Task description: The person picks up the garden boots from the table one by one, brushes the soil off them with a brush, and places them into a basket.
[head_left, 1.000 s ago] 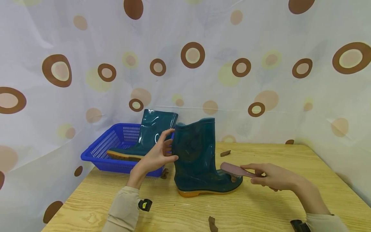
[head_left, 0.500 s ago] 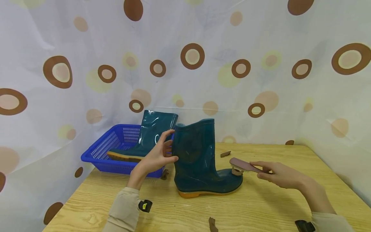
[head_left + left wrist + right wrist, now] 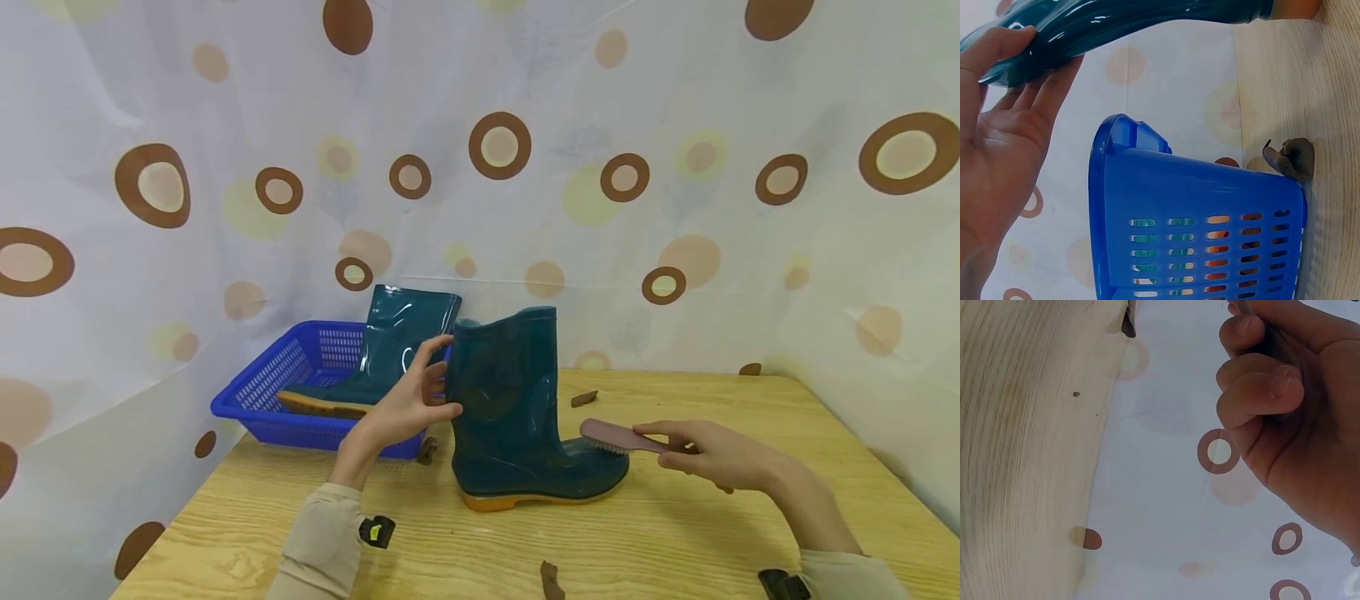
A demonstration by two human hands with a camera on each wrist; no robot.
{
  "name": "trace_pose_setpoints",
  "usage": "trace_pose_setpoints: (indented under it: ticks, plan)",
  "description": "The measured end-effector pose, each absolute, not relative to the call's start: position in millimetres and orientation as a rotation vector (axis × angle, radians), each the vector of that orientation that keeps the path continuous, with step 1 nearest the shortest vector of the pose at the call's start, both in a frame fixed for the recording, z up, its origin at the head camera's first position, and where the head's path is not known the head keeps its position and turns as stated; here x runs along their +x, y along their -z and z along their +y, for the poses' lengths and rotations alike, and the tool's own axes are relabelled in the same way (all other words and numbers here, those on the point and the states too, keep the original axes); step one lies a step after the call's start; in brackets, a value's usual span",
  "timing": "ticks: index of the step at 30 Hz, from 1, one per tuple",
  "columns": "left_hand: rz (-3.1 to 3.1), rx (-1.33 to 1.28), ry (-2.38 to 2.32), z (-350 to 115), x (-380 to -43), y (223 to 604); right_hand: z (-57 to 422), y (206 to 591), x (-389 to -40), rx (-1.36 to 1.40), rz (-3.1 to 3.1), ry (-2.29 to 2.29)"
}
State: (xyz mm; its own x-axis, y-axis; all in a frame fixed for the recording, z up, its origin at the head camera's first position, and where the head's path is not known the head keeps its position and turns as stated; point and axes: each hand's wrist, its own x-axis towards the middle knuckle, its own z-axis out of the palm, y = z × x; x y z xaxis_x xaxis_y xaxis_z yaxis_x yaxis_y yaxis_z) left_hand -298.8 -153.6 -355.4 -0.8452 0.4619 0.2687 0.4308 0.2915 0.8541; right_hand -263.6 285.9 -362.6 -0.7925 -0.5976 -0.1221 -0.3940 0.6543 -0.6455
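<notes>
A dark green rain boot point(image 3: 502, 400) with an orange-yellow sole stands upright on the table, toe to the right. My left hand point(image 3: 408, 404) grips its shaft from the back edge, thumb on the near side; the left wrist view shows the thumb and fingers around the boot point(image 3: 1060, 37). With my right hand point(image 3: 712, 454) I hold a pinkish-brown brush point(image 3: 615, 435) by its handle, bristles down on the top of the toe. In the right wrist view the fingers of the right hand point(image 3: 1297, 400) curl round the handle; the brush head is out of that view.
Behind the left hand, a blue plastic basket point(image 3: 258, 421) holds a second green boot point(image 3: 401, 342). Brown scraps lie on the wooden table point(image 3: 420, 542): one beside the basket point(image 3: 1294, 159), one behind the toe point(image 3: 583, 398), one near the front point(image 3: 551, 579). A patterned curtain point(image 3: 480, 217) borders the table.
The brush moved right and up toward the toe tip, then back left onto the toe. A brown piece seen under its bristles earlier no longer shows. The left hand and boot stayed still.
</notes>
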Motion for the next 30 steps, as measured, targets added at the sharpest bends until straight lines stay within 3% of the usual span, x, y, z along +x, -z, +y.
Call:
trace_pose_setpoints:
  ticks: [15,30]
  plan:
    - [2.503,0.884,-1.631,-154,-298,355,310,361,-265,-0.716,2.695,0.819]
    - [2.485,0.89,-1.631,-151,-296,353,254,348,-251,-1.01,2.982,0.854]
